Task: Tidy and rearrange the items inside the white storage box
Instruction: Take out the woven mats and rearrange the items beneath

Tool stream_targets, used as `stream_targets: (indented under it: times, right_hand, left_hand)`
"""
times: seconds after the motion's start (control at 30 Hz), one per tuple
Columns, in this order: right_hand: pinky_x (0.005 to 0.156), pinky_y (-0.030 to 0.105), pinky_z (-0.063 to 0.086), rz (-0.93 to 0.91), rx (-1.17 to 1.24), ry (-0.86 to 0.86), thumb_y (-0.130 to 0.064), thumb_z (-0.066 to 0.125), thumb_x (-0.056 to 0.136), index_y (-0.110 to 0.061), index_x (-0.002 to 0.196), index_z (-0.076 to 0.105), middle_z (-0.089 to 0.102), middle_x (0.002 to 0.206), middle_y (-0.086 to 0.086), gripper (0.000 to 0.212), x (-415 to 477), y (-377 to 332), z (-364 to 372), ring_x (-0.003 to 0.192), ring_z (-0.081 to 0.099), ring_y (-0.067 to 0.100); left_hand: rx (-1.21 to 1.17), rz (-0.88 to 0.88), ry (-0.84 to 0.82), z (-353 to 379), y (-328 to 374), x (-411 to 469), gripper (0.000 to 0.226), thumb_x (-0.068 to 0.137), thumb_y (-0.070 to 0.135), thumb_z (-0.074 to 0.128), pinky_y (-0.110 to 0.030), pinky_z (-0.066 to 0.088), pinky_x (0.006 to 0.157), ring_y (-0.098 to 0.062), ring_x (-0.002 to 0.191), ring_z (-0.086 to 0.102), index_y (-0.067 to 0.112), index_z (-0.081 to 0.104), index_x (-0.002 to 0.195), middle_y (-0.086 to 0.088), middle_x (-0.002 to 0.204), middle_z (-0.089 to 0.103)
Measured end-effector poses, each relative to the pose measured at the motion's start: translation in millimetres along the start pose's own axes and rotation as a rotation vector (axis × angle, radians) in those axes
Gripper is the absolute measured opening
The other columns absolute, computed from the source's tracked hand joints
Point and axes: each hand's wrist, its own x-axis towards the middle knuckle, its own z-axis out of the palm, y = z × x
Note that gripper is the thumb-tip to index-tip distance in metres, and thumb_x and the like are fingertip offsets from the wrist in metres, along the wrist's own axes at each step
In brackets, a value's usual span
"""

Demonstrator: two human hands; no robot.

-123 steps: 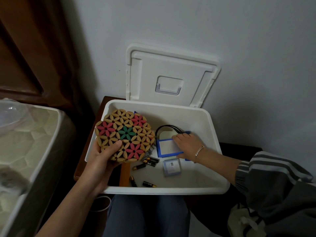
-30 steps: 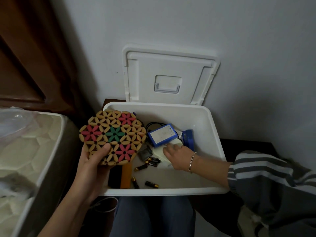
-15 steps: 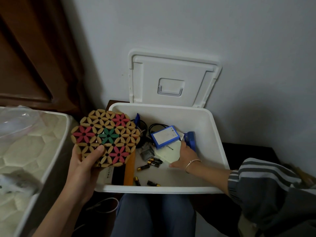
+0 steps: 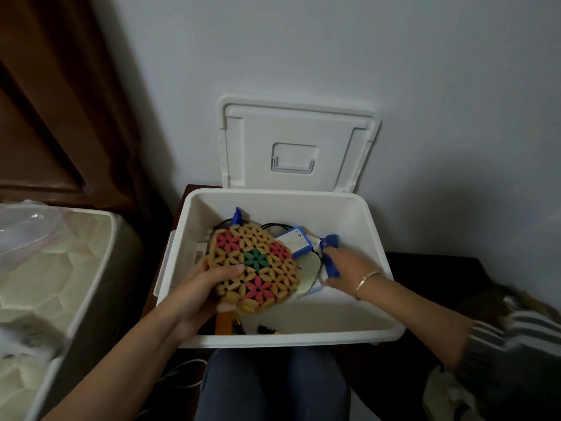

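We were partway through the white box (image 4: pixel 303 340).
Our left hand (image 4: pixel 197 287) gripped the flower mat (image 4: pixel 258 262); right hand (image 4: pixel 346 265) too blurry to tell; batteries (image 4: pixel 268 330) lay loose.

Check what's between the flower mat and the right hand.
Head view: a pale flat piece fills the gap between the flower mat and the right hand, one edge hidden by the mat. A blue strip lies right beside the hand.
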Motion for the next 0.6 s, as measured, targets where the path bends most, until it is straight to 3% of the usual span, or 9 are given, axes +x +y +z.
stream_targets:
  times: [0.03, 0.1, 0.2, 0.33, 0.43, 0.6]
  right_hand:
    - [0.096, 0.034, 0.043, -0.026, -0.009, 0.119, -0.030, 0.070, 0.079, -0.016, 0.128, 0.046, 0.056, 0.125, 0.008, 0.056, -6, 7, -7, 0.117, 0.052, 0.028]
    - [0.109, 0.036, 0.030, -0.009, -0.039, 0.293, -0.028, 0.068, 0.080, -0.012, 0.137, 0.041, 0.041, 0.142, 0.012, 0.066, -19, 25, -20, 0.136, 0.033, 0.029]
    - [0.116, 0.037, 0.015, 0.149, 0.045, 0.343, -0.027, 0.063, 0.086, -0.007, 0.149, 0.019, 0.013, 0.158, 0.012, 0.079, -29, 43, -24, 0.146, 0.010, 0.027]
    - [0.110, 0.033, 0.028, 0.319, 0.550, 0.213, -0.027, 0.047, 0.098, -0.004, 0.150, 0.009, 0.017, 0.157, 0.015, 0.069, -26, 43, -19, 0.139, 0.030, 0.028]
    - [0.110, 0.033, 0.029, 0.347, 0.580, 0.239, -0.028, 0.039, 0.101, -0.007, 0.151, 0.006, 0.018, 0.157, 0.013, 0.063, -24, 40, -16, 0.139, 0.032, 0.029]
    - [0.090, 0.036, 0.047, 0.355, 0.501, 0.293, -0.023, 0.038, 0.100, -0.007, 0.141, 0.029, 0.047, 0.134, 0.016, 0.044, -24, 38, -16, 0.110, 0.054, 0.030]
  left_hand:
    - [0.003, -0.090, -0.045, 8, -1, 7, 0.066, 0.065, 0.021, 0.081, -0.038, 0.059, 0.070, -0.030, 0.102, 0.069, 0.018, 0.055, 0.125, -0.013, 0.115, 0.070]
    - [0.019, -0.253, -0.082, 22, -5, 23, 0.059, 0.066, 0.017, 0.082, -0.037, 0.060, 0.067, -0.028, 0.097, 0.071, 0.011, 0.060, 0.120, -0.015, 0.111, 0.071]
    - [0.077, -0.414, -0.085, 42, -14, 43, 0.050, 0.069, 0.015, 0.076, -0.040, 0.061, 0.070, -0.030, 0.094, 0.071, 0.006, 0.061, 0.116, -0.017, 0.105, 0.073]
    - [0.106, -0.519, -0.120, 64, -26, 60, 0.052, 0.075, 0.010, 0.073, -0.050, 0.053, 0.089, -0.040, 0.109, 0.062, 0.004, 0.055, 0.123, -0.022, 0.113, 0.069]
    - [0.134, -0.601, -0.109, 76, -39, 72, 0.051, 0.077, 0.007, 0.072, -0.049, 0.051, 0.093, -0.039, 0.110, 0.061, 0.002, 0.054, 0.125, -0.023, 0.114, 0.068]
    - [0.218, -0.689, -0.100, 93, -55, 93, 0.043, 0.081, 0.007, 0.071, -0.050, 0.050, 0.095, -0.037, 0.108, 0.064, 0.001, 0.056, 0.121, -0.022, 0.110, 0.070]
